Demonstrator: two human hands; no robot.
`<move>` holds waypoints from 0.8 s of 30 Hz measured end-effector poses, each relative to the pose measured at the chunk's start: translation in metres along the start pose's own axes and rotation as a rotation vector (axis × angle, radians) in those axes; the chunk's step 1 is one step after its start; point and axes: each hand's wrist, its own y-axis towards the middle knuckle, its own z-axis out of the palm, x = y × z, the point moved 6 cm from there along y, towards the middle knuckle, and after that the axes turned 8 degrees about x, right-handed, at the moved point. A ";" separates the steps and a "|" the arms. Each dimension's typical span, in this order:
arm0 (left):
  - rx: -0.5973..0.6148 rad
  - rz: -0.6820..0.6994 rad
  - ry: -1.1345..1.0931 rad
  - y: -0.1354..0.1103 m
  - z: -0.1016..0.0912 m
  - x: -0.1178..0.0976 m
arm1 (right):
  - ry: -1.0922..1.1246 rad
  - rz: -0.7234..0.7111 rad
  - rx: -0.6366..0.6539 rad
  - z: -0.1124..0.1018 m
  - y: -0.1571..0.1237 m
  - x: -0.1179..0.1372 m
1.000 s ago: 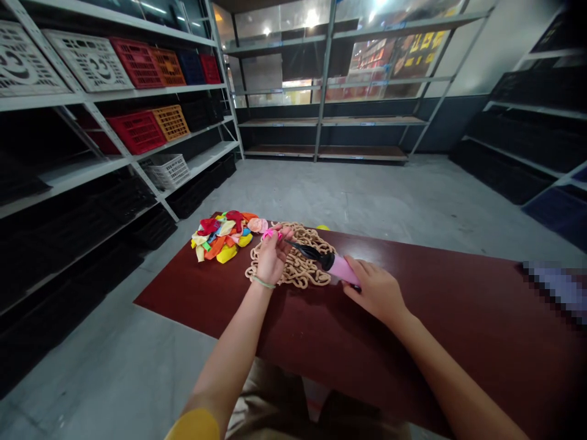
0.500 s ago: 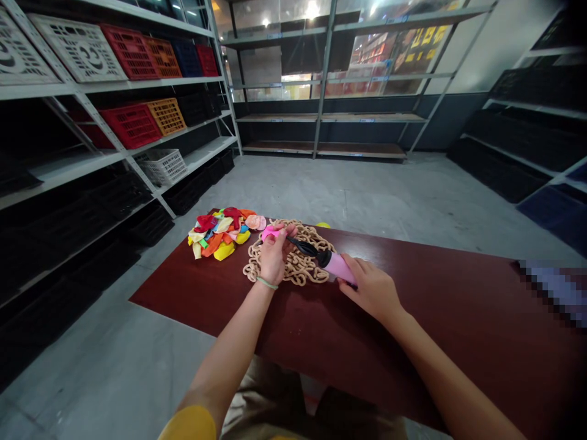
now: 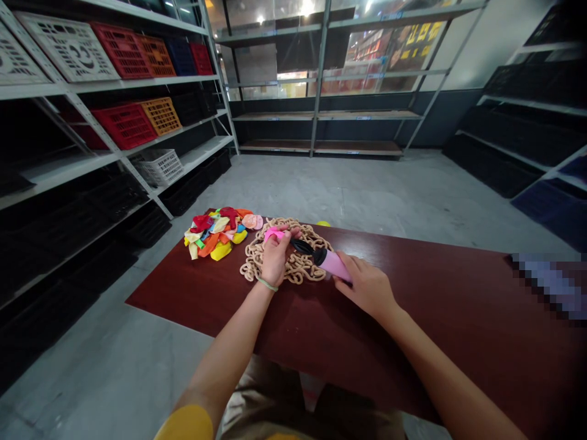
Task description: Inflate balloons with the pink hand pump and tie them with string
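Brown table (image 3: 458, 287), balloons (image 3: 214, 232) heaped near far left corner; left hand (image 3: 275, 260) pinches pink balloon (image 3: 273, 234), seemingly steadying it; right hand (image 3: 370, 286) clasps pump (image 3: 336, 266).

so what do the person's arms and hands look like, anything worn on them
The left hand is gloveless, with a thin, pale green band around its wrist. A plain yellow sleeve shows on that arm, leaving the forearm uncovered. The right hand is gloveless too, with no band or sleeve visible on that arm.
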 end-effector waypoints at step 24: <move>-0.054 0.205 -0.239 -0.008 0.024 0.000 | 0.233 0.040 0.079 0.006 0.007 0.024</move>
